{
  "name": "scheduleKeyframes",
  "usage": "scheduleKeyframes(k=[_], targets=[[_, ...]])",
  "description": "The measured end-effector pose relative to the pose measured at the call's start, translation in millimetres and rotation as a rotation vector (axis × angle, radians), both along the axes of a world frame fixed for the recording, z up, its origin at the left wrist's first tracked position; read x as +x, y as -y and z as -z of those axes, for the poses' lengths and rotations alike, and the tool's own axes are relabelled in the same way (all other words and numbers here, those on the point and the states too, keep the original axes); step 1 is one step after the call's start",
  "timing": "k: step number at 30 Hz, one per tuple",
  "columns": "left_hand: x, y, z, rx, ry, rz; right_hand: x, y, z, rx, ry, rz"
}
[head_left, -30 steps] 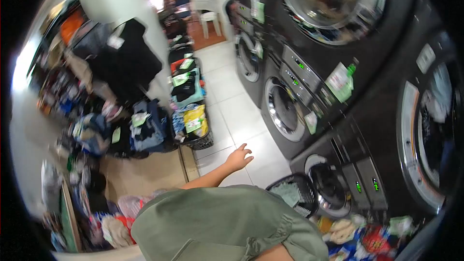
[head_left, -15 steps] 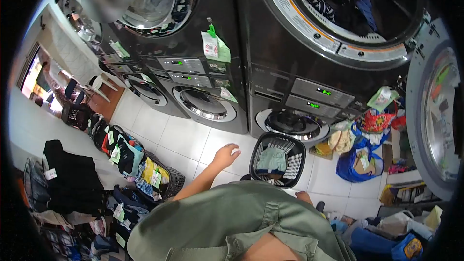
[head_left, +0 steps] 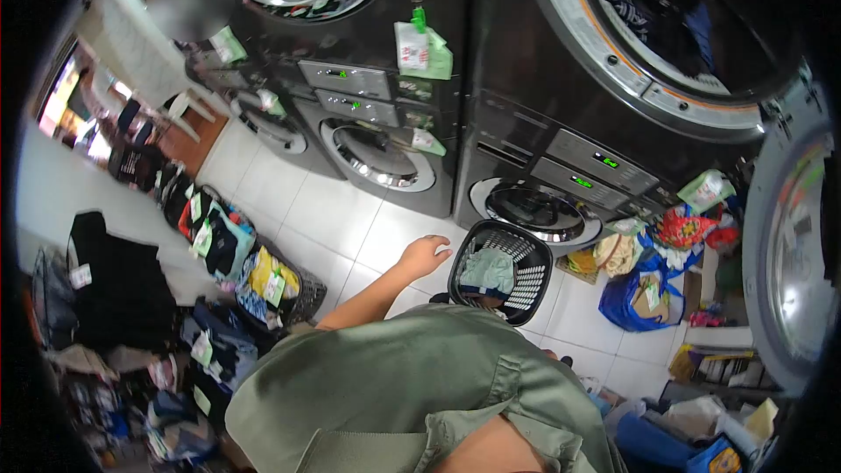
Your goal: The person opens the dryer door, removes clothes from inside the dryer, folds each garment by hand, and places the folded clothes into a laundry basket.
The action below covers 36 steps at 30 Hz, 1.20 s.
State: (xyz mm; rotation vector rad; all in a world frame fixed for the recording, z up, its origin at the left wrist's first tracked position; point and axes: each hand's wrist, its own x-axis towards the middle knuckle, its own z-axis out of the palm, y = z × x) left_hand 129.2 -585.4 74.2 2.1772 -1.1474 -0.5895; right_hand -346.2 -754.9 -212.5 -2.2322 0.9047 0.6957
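Observation:
My left hand (head_left: 426,257) hangs over the white floor tiles with its fingers apart and nothing in it, just left of a black plastic basket (head_left: 540,277). The basket stands on the floor and holds a light green cloth (head_left: 488,271) at its left side. My right hand does not show; the green shirt (head_left: 420,368) fills the bottom middle. Behind the basket is a lower machine door (head_left: 536,210). Above it, a large dryer stands open with dark and pale clothes (head_left: 632,13) inside.
The dryer's open door (head_left: 793,254) juts out at the right. A blue bag (head_left: 639,300) and heaped clothes are near it. At the left, baskets of tagged clothes (head_left: 270,282) line the floor. Green tags (head_left: 425,51) hang on the machines. A person (head_left: 101,92) is far left.
The view has swung right, bringing the basket and open dryer towards the middle. My left hand is now nearer the basket. The right hand, partly seen half a second ago, has gone out of sight.

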Motion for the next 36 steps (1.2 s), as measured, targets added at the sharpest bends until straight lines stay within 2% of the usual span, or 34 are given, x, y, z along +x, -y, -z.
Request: scheduleKeyframes(k=[1,2,3,4,8,9,11,14,21,22,23,24,25,27,28,29,30,31,33,35,36], targets=[[1.6,-4.9,0.7,-0.002,-0.008,-0.016,9.4,2.9,-12.2,-0.206,0.009,-0.412],[2.6,-11.5,0.1,-0.001,-0.017,-0.032,10.2,8.3,-0.5,-0.237,0.133,-0.442],[3.9,-18.5,-0.6,0.002,-0.023,-0.072,11.3,17.2,10.2,-0.229,0.132,-0.482],[5.5,-25.9,-2.4,0.022,-0.016,-0.095,23.5,23.9,-1.1,-0.15,0.104,-0.389],[9.1,-61.5,-3.3,0.065,-0.04,-0.216,95.8,41.8,-86.8,0.238,-0.012,0.528],[8.3,-70.9,-3.7,0.067,-0.054,-0.253,111.0,41.6,-104.7,0.277,0.006,0.665],[7.0,-88.0,0.1,0.074,-0.073,-0.317,138.1,37.4,-138.3,0.322,0.026,0.77],[5.1,-110.8,-7.0,0.124,-0.123,-0.389,172.2,40.9,-152.4,0.392,0.044,0.741],[2.3,-143.4,8.0,0.133,-0.106,-0.499,226.6,25.1,-143.0,0.368,-0.049,0.421],[2.5,-147.4,11.9,0.15,-0.108,-0.481,223.5,30.2,-112.1,0.328,0.001,0.304],[2.3,-152.3,16.3,0.14,-0.151,-0.513,234.1,30.1,-117.0,0.296,-0.082,0.145],[2.4,-154.7,22.6,0.134,-0.195,-0.525,223.5,44.8,-47.0,0.095,-0.024,-0.213],[5.0,-159.7,33.9,0.168,-0.205,-0.449,224.9,41.6,-40.6,0.003,0.163,-0.322],[7.8,-173.6,63.2,0.315,-0.266,-0.449,229.9,34.9,-30.8,-0.295,0.526,-0.533],[11.5,-178.8,77.1,0.43,-0.211,-0.357,241.1,26.6,-51.1,-0.184,0.326,-0.289],[11.9,-182.7,85.6,0.537,-0.15,-0.266,258.6,20.7,-94.9,-0.116,0.151,-0.3],[11.0,-181.3,87.1,0.551,-0.149,-0.224,260.3,14.2,-110.4,0.076,0.177,0.173],[10.7,-177.1,86.5,0.559,-0.143,-0.195,257.0,7.4,-111.0,0.083,0.197,0.312],[15.9,-159.7,80.5,0.576,-0.166,-0.13,244.1,-0.3,-116.2,0.059,0.304,0.335],[21.7,-136.4,81.9,0.545,-0.191,-0.053,220.8,-7.4,-104.9,0.101,0.301,0.441],[25.8,-121.3,83.7,0.564,-0.156,0.0,204.8,-14.8,-94.8,0.017,0.441,0.476]])
